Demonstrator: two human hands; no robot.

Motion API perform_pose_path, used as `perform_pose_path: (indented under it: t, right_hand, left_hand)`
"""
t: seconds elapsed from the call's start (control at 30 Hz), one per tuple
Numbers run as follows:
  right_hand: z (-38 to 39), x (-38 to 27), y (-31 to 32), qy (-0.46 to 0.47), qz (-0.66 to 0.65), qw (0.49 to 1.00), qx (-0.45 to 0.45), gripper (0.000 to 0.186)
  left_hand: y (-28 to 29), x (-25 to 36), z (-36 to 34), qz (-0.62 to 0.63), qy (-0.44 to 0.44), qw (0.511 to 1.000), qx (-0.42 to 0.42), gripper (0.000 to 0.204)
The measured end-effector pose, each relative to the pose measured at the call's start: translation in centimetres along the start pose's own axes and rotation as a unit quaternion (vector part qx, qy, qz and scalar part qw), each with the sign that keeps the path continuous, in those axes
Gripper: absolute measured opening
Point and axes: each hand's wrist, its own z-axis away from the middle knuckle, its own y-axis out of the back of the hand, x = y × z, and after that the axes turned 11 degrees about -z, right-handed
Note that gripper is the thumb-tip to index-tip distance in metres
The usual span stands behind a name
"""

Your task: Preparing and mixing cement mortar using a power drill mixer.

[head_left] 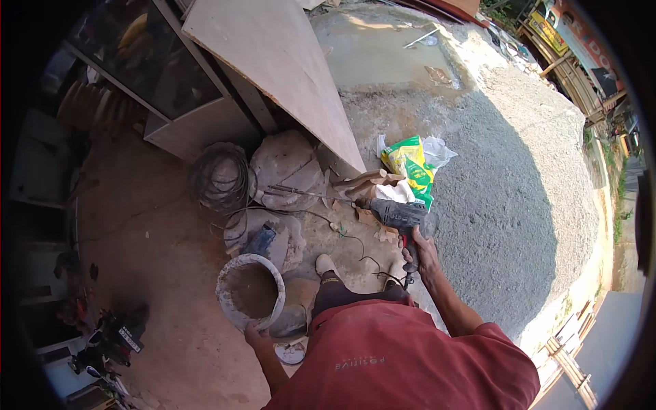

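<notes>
My right hand (425,255) is closed around the handle of a dark electric drill (395,212). A long thin metal rod (307,193) runs from its chuck toward the left, over a pale round slab. The drill's cord hangs below the handle. My left hand (257,337) grips the near edge of a round, mortar-crusted bucket (224,301); some of its fingers are hidden against the bucket wall. Murky brown-grey liquid or wet mix (253,290) lies in the bucket.
Coiled cable (222,174) and crusted round slabs (287,167) lie ahead-left. Cords with a connector (333,226) cross the ground. A leaning board (273,61) stands ahead; a yellow-green bag (413,164) lies by a gravel pile (499,184). A motorbike (113,338) is at left.
</notes>
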Motion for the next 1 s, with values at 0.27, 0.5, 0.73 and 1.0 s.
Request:
perform_pose_path:
  t: [0.27,0.5,0.73,1.0]
  right_hand:
    - [-4.3,0.8,7.8,-0.070,0.009,0.992,-0.104,0.045]
    - [-5.1,-1.2,12.5,-0.086,-0.010,0.985,-0.150,0.042]
    - [-6.0,-3.3,15.3,-0.123,-0.007,0.976,-0.180,0.045]
    - [-8.6,-8.2,15.7,-0.135,0.006,0.966,-0.219,0.043]
  left_hand:
    - [7.2,10.5,14.5,0.474,0.353,0.800,0.105,0.013]
    - [12.7,26.0,17.7,0.437,0.361,0.821,0.074,0.015]
    - [11.4,47.5,8.3,0.370,0.351,0.859,-0.052,0.026]
    - [-7.1,85.0,-22.9,0.237,0.064,0.966,-0.082,0.041]
